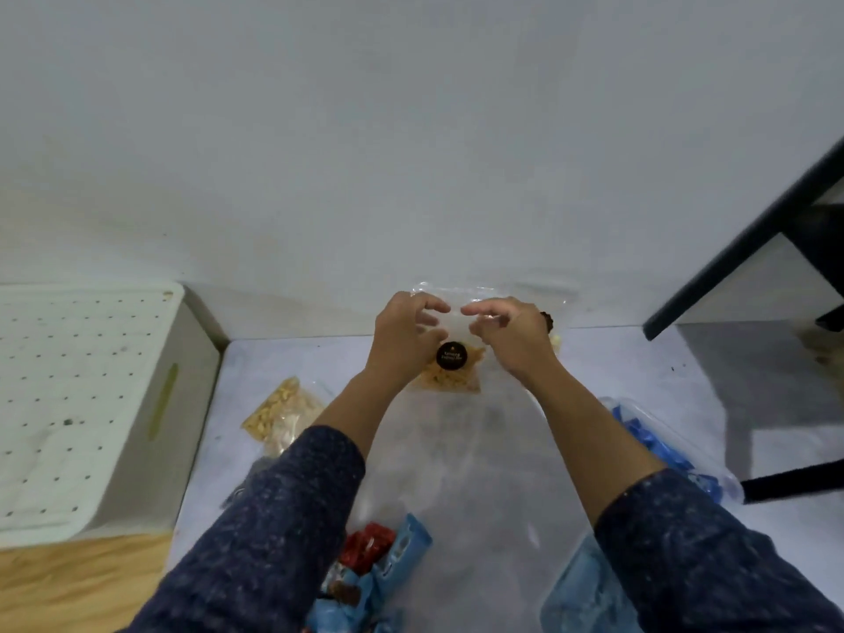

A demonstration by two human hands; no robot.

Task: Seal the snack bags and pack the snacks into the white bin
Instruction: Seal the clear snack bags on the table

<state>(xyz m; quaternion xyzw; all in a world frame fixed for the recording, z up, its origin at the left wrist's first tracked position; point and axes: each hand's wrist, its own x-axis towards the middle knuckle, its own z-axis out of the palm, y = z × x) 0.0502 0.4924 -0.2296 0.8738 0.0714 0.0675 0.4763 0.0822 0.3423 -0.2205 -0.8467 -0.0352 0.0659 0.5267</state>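
Note:
A clear snack bag (452, 379) with orange-yellow snacks and a round black label stands on the pale floor by the wall. My left hand (404, 333) and my right hand (509, 335) are both at its clear upper part, fingers curled and pinching the plastic near the top edge, fingertips almost meeting in the middle. The white bin (91, 381), with a perforated surface, stands at the left. A second clear bag of pale yellow nuts (283, 415) lies on the floor left of my left forearm.
A clear bag of blue-wrapped sweets (662, 445) lies at the right. Red and blue snack wrappers (379, 564) lie near my lap. Black furniture legs (749, 239) stand at the right. A wall rises right behind the bag, and a wooden board lies at the lower left.

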